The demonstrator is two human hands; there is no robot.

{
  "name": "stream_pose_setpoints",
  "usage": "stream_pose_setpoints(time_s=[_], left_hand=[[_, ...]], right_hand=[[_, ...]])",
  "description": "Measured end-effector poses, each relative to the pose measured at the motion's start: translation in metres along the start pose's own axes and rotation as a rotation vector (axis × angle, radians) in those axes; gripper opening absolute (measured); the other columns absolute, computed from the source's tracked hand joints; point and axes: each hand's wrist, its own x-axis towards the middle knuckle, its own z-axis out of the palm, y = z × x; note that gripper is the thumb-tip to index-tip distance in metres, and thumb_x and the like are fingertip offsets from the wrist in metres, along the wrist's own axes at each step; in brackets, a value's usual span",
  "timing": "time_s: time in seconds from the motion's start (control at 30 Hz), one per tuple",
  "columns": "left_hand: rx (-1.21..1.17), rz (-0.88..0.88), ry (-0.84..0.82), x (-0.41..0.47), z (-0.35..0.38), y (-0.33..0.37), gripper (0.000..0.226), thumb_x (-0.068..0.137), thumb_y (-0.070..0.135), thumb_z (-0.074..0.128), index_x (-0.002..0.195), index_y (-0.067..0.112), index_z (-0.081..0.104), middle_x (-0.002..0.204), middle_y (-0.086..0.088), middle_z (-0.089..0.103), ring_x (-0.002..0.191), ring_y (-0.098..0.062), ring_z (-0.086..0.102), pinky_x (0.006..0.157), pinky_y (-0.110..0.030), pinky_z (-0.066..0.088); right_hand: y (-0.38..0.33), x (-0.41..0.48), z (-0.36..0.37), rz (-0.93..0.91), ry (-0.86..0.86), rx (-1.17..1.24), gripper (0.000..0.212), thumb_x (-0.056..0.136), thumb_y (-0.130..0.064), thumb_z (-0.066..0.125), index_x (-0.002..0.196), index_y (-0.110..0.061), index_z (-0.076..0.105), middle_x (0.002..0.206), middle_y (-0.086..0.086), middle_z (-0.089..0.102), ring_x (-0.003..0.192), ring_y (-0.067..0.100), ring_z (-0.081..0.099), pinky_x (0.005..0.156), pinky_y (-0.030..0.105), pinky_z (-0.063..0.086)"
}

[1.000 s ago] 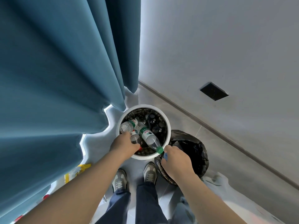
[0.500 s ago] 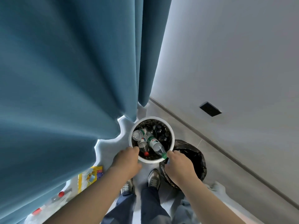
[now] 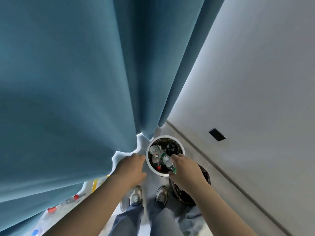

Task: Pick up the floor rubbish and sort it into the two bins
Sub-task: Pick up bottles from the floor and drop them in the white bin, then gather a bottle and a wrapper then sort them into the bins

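Observation:
A white round bin stands on the floor by the curtain, with several plastic bottles inside. One clear bottle with a green label leans on the near rim, its green cap outward. My right hand lies over this bottle's neck end, fingers wrapped on it. Left of the white bin, my left hand hovers with fingers spread and nothing in it. A black-bagged bin sits to the right of the white one, mostly hidden by my right arm.
A blue curtain hangs close on the left and a grey wall with a dark socket rises on the right. Litter lies at the lower left: a red-capped bottle, a yellow packet, a red item. My shoes stand before the bins.
My left hand has left the white bin's rim and moved to the left, opening. My right hand has slid forward over the green-capped bottle. The bins look smaller and farther away.

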Motion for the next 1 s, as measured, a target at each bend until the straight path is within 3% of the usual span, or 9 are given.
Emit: stream_pose_setpoints(time_s=[0.17, 0.3, 0.53, 0.63, 0.8, 1.0], left_hand=[[-0.057, -0.035, 0.111, -0.041, -0.023, -0.006, 0.04, 0.085, 0.035, 0.057, 0.119, 0.016, 0.049, 0.118, -0.006, 0.055, 0.109, -0.027, 0.056, 0.088, -0.035, 0.046], [-0.139, -0.106, 0.156, -0.064, -0.031, -0.001, 0.043, 0.084, 0.038, 0.057, 0.122, 0.019, 0.048, 0.121, -0.004, 0.054, 0.111, -0.026, 0.055, 0.092, -0.036, 0.047], [-0.291, -0.289, 0.252, -0.1, -0.038, 0.019, 0.044, 0.086, 0.038, 0.057, 0.125, 0.019, 0.048, 0.122, 0.0, 0.054, 0.112, -0.021, 0.054, 0.094, -0.031, 0.044], [-0.342, -0.363, 0.285, -0.115, -0.038, 0.021, 0.045, 0.086, 0.036, 0.056, 0.127, 0.018, 0.047, 0.125, 0.001, 0.054, 0.115, -0.02, 0.053, 0.096, -0.031, 0.043], [-0.426, -0.525, 0.384, -0.154, -0.027, 0.013, 0.047, 0.089, 0.038, 0.054, 0.131, 0.02, 0.044, 0.128, 0.001, 0.051, 0.119, -0.019, 0.051, 0.097, -0.027, 0.039], [-0.601, -0.745, 0.457, -0.205, -0.002, -0.003, 0.047, 0.089, 0.036, 0.055, 0.132, 0.019, 0.045, 0.128, 0.0, 0.054, 0.12, -0.017, 0.051, 0.099, -0.026, 0.041]], right_hand=[[-0.024, -0.017, -0.04, -0.147, -0.001, -0.022, 0.045, 0.084, -0.021, 0.059, 0.128, -0.022, 0.053, 0.116, -0.001, 0.06, 0.102, 0.021, 0.058, 0.081, 0.029, 0.047], [-0.033, -0.021, -0.069, -0.269, 0.002, -0.095, 0.035, 0.083, -0.019, 0.055, 0.118, -0.016, 0.057, 0.113, 0.0, 0.062, 0.099, 0.021, 0.058, 0.075, 0.027, 0.043], [-0.043, -0.017, -0.098, -0.474, -0.028, -0.186, 0.033, 0.081, -0.017, 0.055, 0.115, -0.018, 0.056, 0.108, -0.001, 0.061, 0.102, 0.023, 0.06, 0.085, 0.033, 0.048], [-0.055, -0.013, -0.105, -0.589, -0.037, -0.237, 0.038, 0.082, -0.018, 0.055, 0.12, -0.022, 0.055, 0.114, -0.004, 0.061, 0.107, 0.018, 0.058, 0.096, 0.031, 0.04], [-0.095, -0.012, -0.106, -0.746, -0.118, -0.339, 0.04, 0.085, -0.021, 0.056, 0.125, -0.019, 0.051, 0.116, -0.001, 0.058, 0.108, 0.021, 0.056, 0.09, 0.03, 0.046], [-0.153, -0.025, -0.083, -0.956, -0.198, -0.439, 0.039, 0.088, -0.023, 0.055, 0.127, -0.02, 0.05, 0.121, -0.001, 0.056, 0.113, 0.02, 0.054, 0.095, 0.031, 0.043]])
